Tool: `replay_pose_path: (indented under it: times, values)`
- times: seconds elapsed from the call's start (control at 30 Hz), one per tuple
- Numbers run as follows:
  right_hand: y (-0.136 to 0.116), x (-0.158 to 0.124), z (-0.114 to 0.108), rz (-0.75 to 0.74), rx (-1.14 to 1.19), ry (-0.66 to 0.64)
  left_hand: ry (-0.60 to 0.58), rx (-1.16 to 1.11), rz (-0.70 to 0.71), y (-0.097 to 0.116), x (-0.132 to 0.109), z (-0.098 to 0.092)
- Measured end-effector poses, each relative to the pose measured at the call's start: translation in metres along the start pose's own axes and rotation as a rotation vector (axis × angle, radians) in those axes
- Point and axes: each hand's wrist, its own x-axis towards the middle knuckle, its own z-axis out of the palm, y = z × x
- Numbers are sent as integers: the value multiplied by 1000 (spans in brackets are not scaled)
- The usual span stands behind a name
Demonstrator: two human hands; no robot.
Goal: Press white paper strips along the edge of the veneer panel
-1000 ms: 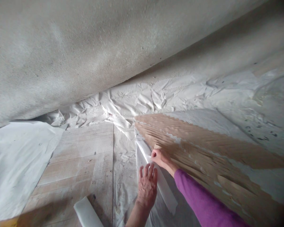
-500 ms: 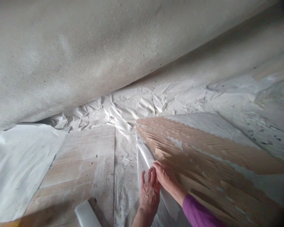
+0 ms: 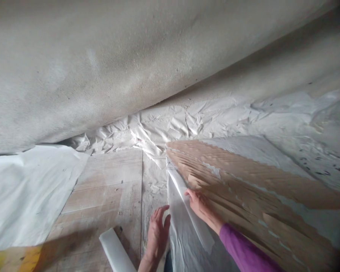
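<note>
My right hand (image 3: 198, 204), in a purple sleeve, lies with its fingers pressed on the left edge of a brown corrugated sheet (image 3: 243, 177), where a strip of clear plastic film (image 3: 184, 223) is lifted off the floor. My left hand (image 3: 156, 232) is open, fingers stretched out, flat on the dusty floor covering just left of the raised film and holding nothing. A white roll (image 3: 116, 251) lies on the floor to the left of my left hand.
A rough plastered wall (image 3: 102, 68) fills the upper half. Crumpled white plastic (image 3: 164, 126) runs along its foot. A white sheet (image 3: 25, 189) covers the floor at left, with bare wooden boards (image 3: 107, 181) beside it. Dusty film (image 3: 300, 124) covers the right.
My left hand has slid left off the film strip onto the floor. The film's edge now stands up higher between my hands. My right hand has drawn slightly back along the sheet's edge.
</note>
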Motion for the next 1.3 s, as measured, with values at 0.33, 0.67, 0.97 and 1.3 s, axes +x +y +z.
replay_pose_path:
  times: [0.33, 0.67, 0.97, 1.3]
  values:
    - [-20, -33, 1, -101, -1, 4, -129, 50, -7, -21, 144, -5]
    - [-22, -33, 9, -11, 25, -79, -278, 354, 18, -12, 232, 19]
    - [-21, -34, 15, 11, 72, -53, -401, 493, -24, 0, 236, 25]
    - [-19, -38, 20, -5, 115, 4, -467, 533, -87, 7, 249, 32]
